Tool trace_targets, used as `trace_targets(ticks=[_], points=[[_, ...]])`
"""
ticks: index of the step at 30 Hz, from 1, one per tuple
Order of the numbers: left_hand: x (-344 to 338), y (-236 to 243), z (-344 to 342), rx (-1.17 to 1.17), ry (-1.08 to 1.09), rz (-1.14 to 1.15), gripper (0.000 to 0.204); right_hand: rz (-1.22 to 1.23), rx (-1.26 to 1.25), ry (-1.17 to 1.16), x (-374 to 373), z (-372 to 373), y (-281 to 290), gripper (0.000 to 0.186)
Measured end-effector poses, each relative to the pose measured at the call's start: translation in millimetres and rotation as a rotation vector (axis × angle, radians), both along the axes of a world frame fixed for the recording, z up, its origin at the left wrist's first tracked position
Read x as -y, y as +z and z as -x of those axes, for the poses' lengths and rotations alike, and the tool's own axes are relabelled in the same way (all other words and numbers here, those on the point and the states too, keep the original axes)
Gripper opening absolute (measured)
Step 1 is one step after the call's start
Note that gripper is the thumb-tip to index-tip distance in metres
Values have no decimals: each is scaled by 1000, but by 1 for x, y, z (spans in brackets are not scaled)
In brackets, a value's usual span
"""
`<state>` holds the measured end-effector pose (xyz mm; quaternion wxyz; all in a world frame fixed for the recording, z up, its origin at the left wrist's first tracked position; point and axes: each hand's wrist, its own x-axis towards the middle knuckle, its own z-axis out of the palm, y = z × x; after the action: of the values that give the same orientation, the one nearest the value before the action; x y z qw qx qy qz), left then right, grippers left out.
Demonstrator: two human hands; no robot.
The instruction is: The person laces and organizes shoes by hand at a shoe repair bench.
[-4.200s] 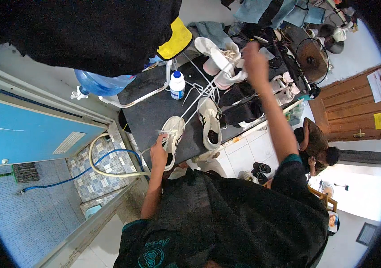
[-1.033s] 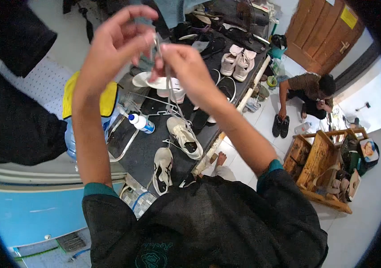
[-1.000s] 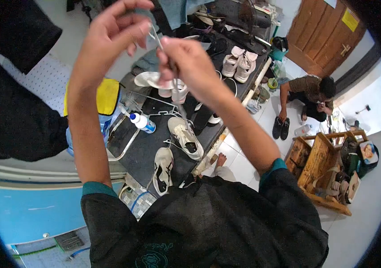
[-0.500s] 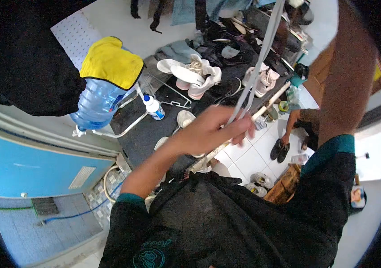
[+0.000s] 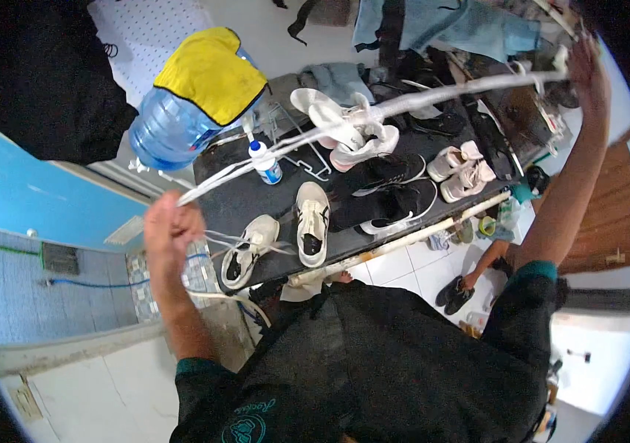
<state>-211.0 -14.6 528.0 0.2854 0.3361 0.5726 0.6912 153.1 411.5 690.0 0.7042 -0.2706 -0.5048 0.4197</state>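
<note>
White shoelaces (image 5: 440, 96) are stretched in a long line between my two hands, above the shoes. My left hand (image 5: 173, 225) is closed in a fist around one end, and loose lace ends trail from it over a pale sneaker (image 5: 257, 240). At the far right, my right hand (image 5: 588, 70) is raised with the arm extended and grips the other end; motion blurs its fingers. A second pale sneaker (image 5: 312, 221) without visible laces stands beside the first on the dark bench (image 5: 293, 267).
Black sneakers (image 5: 396, 199), pinkish shoes (image 5: 462, 171) and white shoes (image 5: 348, 133) stand along the bench. A white bottle with a blue cap (image 5: 264, 162) is near a water jug (image 5: 174, 129) under a yellow cloth (image 5: 211, 74). Lower right, another person's hand (image 5: 468, 282) holds dark shoes (image 5: 453, 295).
My hands have moved apart, the left toward the left and the right up to the far right, pulling the laces taut between them. More of the pale sneakers shows.
</note>
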Motion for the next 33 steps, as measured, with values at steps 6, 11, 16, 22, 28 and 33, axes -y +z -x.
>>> trace_targets(ticks=[6,11,16,22,28,33], points=[[58,-11,48,-45,46,238,39,301,-163,331,-44,-107,-149,29],[94,-17,51,-98,-7,552,39,389,-163,481,-71,-135,-231,28],[84,0,35,11,-8,656,39,410,49,298,-52,-99,-240,22],[38,-5,-1,324,-109,519,29,154,373,356,20,10,-222,24],[-22,-81,-65,806,-362,543,38,-818,810,999,202,121,-211,16],[-41,-91,-109,867,-286,603,48,-901,906,1252,241,136,-219,15]])
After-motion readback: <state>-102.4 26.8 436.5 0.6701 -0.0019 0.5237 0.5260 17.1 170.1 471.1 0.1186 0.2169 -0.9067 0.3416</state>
